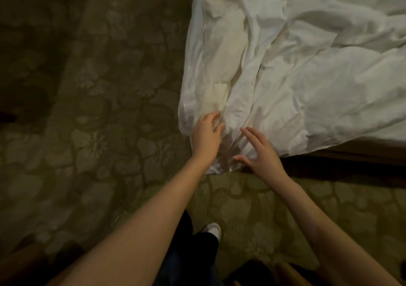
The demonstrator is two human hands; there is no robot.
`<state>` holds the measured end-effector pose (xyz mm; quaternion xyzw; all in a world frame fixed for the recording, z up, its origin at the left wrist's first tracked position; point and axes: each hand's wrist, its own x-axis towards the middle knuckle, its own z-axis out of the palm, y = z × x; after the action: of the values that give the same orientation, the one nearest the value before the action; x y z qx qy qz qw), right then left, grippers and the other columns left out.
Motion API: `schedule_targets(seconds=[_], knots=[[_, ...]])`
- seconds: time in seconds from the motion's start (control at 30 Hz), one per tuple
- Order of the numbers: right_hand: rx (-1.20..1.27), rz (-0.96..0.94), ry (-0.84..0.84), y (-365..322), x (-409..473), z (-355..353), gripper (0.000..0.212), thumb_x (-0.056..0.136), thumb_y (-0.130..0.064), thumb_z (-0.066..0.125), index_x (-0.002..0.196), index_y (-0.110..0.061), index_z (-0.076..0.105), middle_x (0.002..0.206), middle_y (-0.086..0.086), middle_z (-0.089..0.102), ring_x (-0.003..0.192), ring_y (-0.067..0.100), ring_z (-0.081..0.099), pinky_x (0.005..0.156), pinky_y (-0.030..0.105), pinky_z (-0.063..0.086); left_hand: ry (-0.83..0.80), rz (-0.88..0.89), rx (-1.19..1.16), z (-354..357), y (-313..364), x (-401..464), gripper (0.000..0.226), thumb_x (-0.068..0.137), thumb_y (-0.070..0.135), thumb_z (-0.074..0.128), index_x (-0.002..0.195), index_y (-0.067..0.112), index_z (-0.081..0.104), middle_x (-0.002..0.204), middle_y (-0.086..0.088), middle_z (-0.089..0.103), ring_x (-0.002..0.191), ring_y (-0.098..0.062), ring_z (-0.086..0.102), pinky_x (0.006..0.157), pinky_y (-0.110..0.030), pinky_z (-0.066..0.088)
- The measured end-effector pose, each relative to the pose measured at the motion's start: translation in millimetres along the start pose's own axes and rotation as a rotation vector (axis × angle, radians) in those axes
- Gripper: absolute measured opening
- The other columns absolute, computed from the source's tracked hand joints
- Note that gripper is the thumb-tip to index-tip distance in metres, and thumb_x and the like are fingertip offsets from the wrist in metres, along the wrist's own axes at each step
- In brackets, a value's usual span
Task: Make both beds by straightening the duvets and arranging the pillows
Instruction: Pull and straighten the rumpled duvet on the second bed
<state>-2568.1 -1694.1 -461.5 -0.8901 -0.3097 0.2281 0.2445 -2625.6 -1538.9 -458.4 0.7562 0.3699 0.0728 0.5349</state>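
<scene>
A crumpled white duvet (307, 76) covers the bed in the upper right, and its corner hangs off the bed's foot toward the carpet. My left hand (206, 136) lies on that hanging corner with its fingers curling into a fold of the fabric. My right hand (259, 151) hovers just right of it, fingers spread and straight, close over the duvet's lower edge. No pillow is in view.
Green carpet (98, 120) with a flower pattern fills the left and bottom. The bed's dark wooden base (351, 156) shows under the duvet at right. My leg and a white shoe (212, 229) stand below the hands. Brown furniture edges (24, 261) sit at the bottom corners.
</scene>
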Motion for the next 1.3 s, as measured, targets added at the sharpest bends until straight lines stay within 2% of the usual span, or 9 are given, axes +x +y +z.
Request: schedule_targets(seconds=[0.2, 0.4, 0.53, 0.67, 0.87, 1.0, 1.13, 1.23, 1.3], knots=[[-0.012, -0.016, 0.019, 8, 0, 3, 0.082, 0.077, -0.038, 0.074, 0.146, -0.023, 0.034, 0.151, 0.001, 0.031, 0.138, 0.016, 0.030, 0.105, 0.023, 0.026, -0.030, -0.022, 0.035, 23, 3, 20, 0.024, 0.088, 0.024, 0.066, 0.110, 0.014, 0.062, 0.095, 0.002, 0.063, 0.091, -0.016, 0.060, 0.081, -0.032, 0.050], [-0.005, -0.008, 0.066, 3, 8, 0, 0.082, 0.076, -0.038, 0.074, 0.146, -0.021, 0.035, 0.149, 0.005, 0.036, 0.135, 0.019, 0.035, 0.105, 0.026, 0.030, 0.017, -0.028, 0.110, 25, -7, 30, 0.040, 0.085, 0.030, 0.068, 0.120, 0.013, 0.058, 0.109, -0.007, 0.062, 0.101, -0.023, 0.058, 0.087, -0.041, 0.049], [-0.037, -0.002, 0.109, 0, 19, -10, 0.081, 0.076, -0.038, 0.074, 0.145, -0.017, 0.037, 0.146, 0.007, 0.039, 0.133, 0.021, 0.037, 0.105, 0.025, 0.029, -0.026, -0.074, 0.093, 25, -2, 38, 0.027, 0.082, 0.035, 0.071, 0.100, 0.016, 0.064, 0.112, -0.004, 0.056, 0.101, -0.021, 0.055, 0.089, -0.042, 0.048], [-0.097, -0.006, 0.162, -5, 30, -16, 0.079, 0.076, -0.038, 0.074, 0.143, -0.012, 0.041, 0.145, 0.012, 0.041, 0.133, 0.028, 0.038, 0.109, 0.041, 0.034, -0.039, -0.104, -0.094, 12, -2, 32, 0.022, 0.082, 0.029, 0.072, 0.075, 0.021, 0.053, 0.086, -0.001, 0.060, 0.081, -0.018, 0.058, 0.080, -0.041, 0.051], [-0.143, -0.104, 0.158, -32, 51, -7, 0.081, 0.076, -0.044, 0.073, 0.144, -0.016, 0.039, 0.150, 0.011, 0.036, 0.138, 0.030, 0.033, 0.111, 0.049, 0.031, 0.124, -0.115, -0.209, -38, -23, 6, 0.032, 0.081, 0.013, 0.073, 0.064, 0.021, 0.047, 0.061, 0.005, 0.053, 0.058, -0.009, 0.050, 0.062, -0.029, 0.043], [-0.190, -0.102, 0.094, -56, 74, 0, 0.083, 0.080, -0.052, 0.063, 0.150, -0.029, 0.023, 0.158, 0.002, 0.019, 0.146, 0.021, 0.013, 0.117, 0.046, 0.015, 0.184, -0.176, -0.239, -65, -56, -12, 0.022, 0.083, 0.012, 0.071, 0.072, 0.010, 0.052, 0.064, -0.002, 0.054, 0.061, -0.015, 0.050, 0.061, -0.034, 0.044], [-0.266, -0.088, 0.016, -67, 98, 3, 0.081, 0.083, -0.055, 0.058, 0.150, -0.036, 0.016, 0.160, -0.003, 0.007, 0.147, 0.018, 0.003, 0.115, 0.054, 0.005, 0.157, -0.227, -0.204, -60, -68, -6, 0.024, 0.084, 0.013, 0.069, 0.077, 0.016, 0.046, 0.068, -0.001, 0.047, 0.060, -0.015, 0.044, 0.059, -0.031, 0.039], [-0.294, -0.079, -0.056, -67, 109, 6, 0.081, 0.083, -0.057, 0.056, 0.149, -0.042, 0.011, 0.161, -0.005, 0.002, 0.147, 0.020, 0.000, 0.112, 0.060, 0.004, 0.079, -0.286, -0.256, -52, -68, 8, 0.020, 0.088, 0.019, 0.065, 0.102, 0.017, 0.051, 0.094, -0.001, 0.059, 0.086, -0.019, 0.059, 0.076, -0.038, 0.052], [-0.291, -0.066, -0.094, -63, 113, 7, 0.082, 0.084, -0.057, 0.055, 0.148, -0.045, 0.007, 0.161, -0.005, 0.001, 0.147, 0.020, 0.000, 0.111, 0.063, 0.004, 0.050, -0.300, -0.373, -50, -65, 14, 0.036, 0.089, 0.020, 0.065, 0.120, 0.020, 0.047, 0.109, 0.005, 0.055, 0.098, -0.010, 0.056, 0.078, -0.019, 0.050]])
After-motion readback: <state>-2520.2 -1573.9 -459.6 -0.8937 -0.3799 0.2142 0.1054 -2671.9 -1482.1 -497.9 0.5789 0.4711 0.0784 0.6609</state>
